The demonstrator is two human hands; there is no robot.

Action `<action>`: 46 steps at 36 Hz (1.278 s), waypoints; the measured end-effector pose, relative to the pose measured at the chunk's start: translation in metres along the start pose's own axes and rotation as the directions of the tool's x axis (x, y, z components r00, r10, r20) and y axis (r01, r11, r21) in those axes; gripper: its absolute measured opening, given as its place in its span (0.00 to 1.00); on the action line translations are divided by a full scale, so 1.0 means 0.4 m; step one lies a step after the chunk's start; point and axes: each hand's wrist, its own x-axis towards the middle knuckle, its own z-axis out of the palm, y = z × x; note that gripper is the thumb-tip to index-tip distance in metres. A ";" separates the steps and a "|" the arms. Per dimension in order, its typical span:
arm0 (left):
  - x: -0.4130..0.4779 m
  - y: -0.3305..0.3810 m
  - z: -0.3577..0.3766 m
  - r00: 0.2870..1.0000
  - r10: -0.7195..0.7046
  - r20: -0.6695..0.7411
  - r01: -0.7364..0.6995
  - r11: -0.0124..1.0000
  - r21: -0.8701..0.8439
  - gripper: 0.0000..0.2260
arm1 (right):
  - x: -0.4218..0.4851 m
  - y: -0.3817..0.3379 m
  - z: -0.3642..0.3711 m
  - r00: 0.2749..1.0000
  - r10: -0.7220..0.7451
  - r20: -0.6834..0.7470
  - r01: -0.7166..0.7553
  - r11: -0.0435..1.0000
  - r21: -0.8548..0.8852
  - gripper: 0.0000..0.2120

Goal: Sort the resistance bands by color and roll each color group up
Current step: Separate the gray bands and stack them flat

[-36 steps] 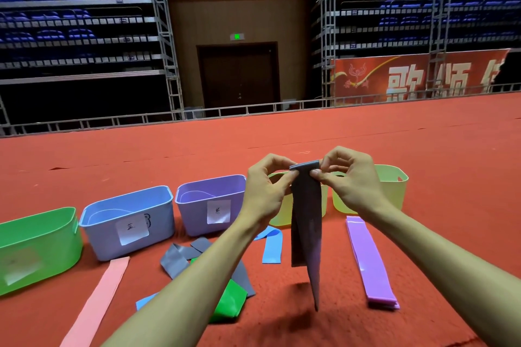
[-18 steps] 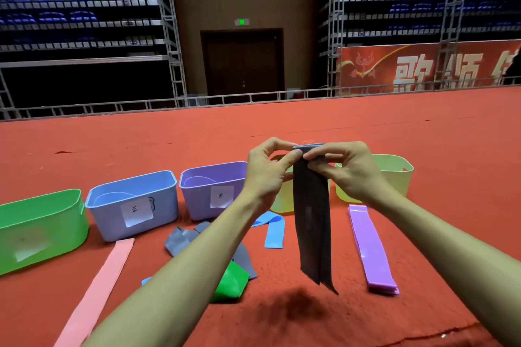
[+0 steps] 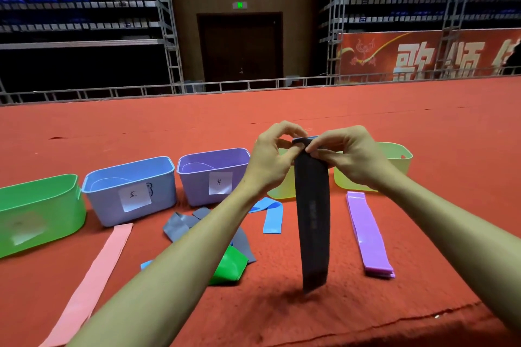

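Note:
A dark grey band hangs straight down over the red carpet, its top end folded over. My left hand and my right hand both pinch that top end between thumb and fingers. On the carpet lie a purple stack of bands at the right, a blue band, more grey bands, a green band partly hidden by my left forearm, and a long pink band.
Plastic bins stand in a row behind the bands: green, blue, purple, and two yellow-green ones partly hidden by my hands. A carpet seam runs near the front right.
The top end of the grey band has been turned over further in my fingers and the hanging part swung to face me. My view has tilted slightly.

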 end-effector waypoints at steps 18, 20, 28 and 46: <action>-0.006 0.014 0.013 0.987 -0.150 -0.059 0.143 0.983 -0.114 0.12 | -0.019 -0.005 0.007 0.981 0.095 -0.168 -0.075 0.990 0.124 0.09; -0.007 0.015 0.013 0.987 -0.151 -0.059 0.143 0.983 -0.114 0.12 | -0.019 -0.006 0.007 0.980 0.096 -0.172 -0.079 0.992 0.103 0.09; -0.009 0.014 0.013 0.986 -0.159 -0.041 0.153 0.980 -0.123 0.11 | -0.009 -0.008 -0.001 0.982 0.137 -0.126 -0.130 0.989 0.063 0.08; -0.011 -0.021 -0.001 0.978 -0.205 0.039 0.209 0.964 -0.163 0.10 | 0.008 -0.001 -0.011 0.972 0.233 -0.018 -0.233 0.972 -0.018 0.10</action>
